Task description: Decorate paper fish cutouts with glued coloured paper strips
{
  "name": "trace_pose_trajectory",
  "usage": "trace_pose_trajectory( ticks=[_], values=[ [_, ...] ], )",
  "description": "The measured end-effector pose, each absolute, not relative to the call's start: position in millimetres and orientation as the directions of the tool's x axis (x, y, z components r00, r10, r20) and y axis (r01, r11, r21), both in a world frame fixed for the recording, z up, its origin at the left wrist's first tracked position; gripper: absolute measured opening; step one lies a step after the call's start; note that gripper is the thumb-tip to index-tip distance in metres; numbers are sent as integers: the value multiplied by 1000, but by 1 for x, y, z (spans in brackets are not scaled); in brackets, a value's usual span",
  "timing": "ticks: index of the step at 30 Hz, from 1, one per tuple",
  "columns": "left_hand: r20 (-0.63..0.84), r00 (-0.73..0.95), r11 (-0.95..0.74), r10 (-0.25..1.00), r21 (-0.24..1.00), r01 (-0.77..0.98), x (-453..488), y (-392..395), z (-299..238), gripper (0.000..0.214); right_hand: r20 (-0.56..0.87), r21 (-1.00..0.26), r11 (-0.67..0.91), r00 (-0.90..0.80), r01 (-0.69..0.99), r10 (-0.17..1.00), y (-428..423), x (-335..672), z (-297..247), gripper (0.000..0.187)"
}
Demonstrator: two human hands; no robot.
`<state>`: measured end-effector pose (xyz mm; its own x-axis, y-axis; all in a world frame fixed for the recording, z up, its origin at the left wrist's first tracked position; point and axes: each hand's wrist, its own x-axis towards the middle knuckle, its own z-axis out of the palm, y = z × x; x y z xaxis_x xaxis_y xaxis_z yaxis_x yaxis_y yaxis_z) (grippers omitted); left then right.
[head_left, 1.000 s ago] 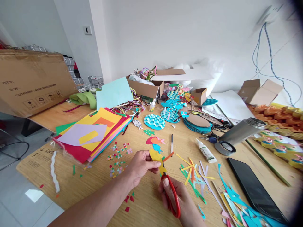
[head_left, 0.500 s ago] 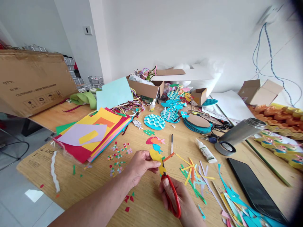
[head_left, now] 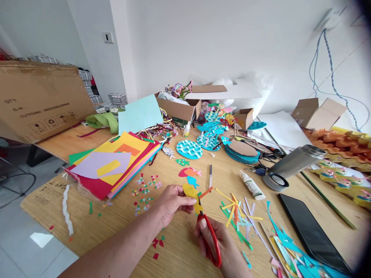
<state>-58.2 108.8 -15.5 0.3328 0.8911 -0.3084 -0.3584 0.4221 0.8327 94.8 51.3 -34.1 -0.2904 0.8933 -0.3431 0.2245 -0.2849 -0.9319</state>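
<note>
The left hand [head_left: 172, 202] reaches in from the lower left. Its forearm lies diagonally over the front edge of the wooden table [head_left: 179, 255], with the wrist straight and the knuckles up. Its thumb and fingers are pinched closed on the left part of a yellow paper cutout [head_left: 190, 191], which is held just above the tabletop near the middle of the front edge.

The right hand [head_left: 224, 245] sits low at the front edge, just right of the left hand and nearly touching it. It is wrapped around the red-handled scissors [head_left: 211, 237], with the thumb through the upper loop and the other fingers curled under the lower one. The scissors point away from the person, and their dark blades meet the lower edge of the yellow paper cutout. How far the blades are parted is too small to tell.

Just beyond the cutout lie paper fish [head_left: 189, 173] in red, orange and blue, with a pen [head_left: 210, 175] beside them. Confetti scraps [head_left: 145, 189] are scattered to the left of the hands, and a stack of coloured paper sheets [head_left: 116, 162] lies further towards the left edge. Loose paper strips [head_left: 237, 214] lie to the right of the hands. Past them are a glue bottle [head_left: 252, 185], a steel flask [head_left: 295, 160] on its side and a black phone [head_left: 311, 231] near the right front corner.
</note>
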Motion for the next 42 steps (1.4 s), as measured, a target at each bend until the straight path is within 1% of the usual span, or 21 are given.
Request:
trace_pose_trajectory(
  ticks=[11,25,42],
  values=[
    [-329,346,444,879,828,-342,-60,110,-16,35,-350,-928,-282,-308,244,884,52,96,-34,61],
    [-309,360,426,880,849,-313,-60,110,-15,32,-341,-930,-268,-318,250,885,53,97,-34,61],
    [-325,360,437,874,852,-290,-61,111,-13,32,-346,-929,-276,-319,245,882,51,98,-33,61]
  ],
)
